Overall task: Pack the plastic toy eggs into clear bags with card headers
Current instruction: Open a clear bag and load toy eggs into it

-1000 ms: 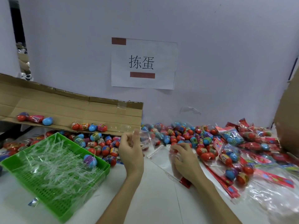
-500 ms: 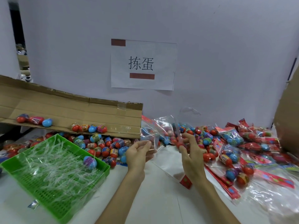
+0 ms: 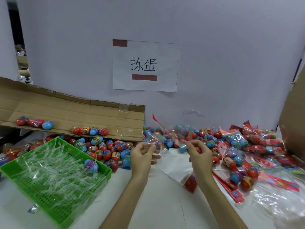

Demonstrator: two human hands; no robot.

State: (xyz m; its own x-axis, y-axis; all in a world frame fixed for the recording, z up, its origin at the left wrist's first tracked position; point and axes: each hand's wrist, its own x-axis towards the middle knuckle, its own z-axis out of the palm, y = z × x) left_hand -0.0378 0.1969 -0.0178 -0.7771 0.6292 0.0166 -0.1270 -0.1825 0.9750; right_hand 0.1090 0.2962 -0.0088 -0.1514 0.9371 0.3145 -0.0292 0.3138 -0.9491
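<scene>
My left hand [image 3: 141, 155] and right hand [image 3: 200, 154] both pinch the clear bag [image 3: 158, 140], fingers [image 3: 149, 148] curled tight on its edges. The bag hangs between them above the worktop [image 3: 156, 205], with the toy eggs [image 3: 107, 152] piled just beyond, on the far side.
</scene>
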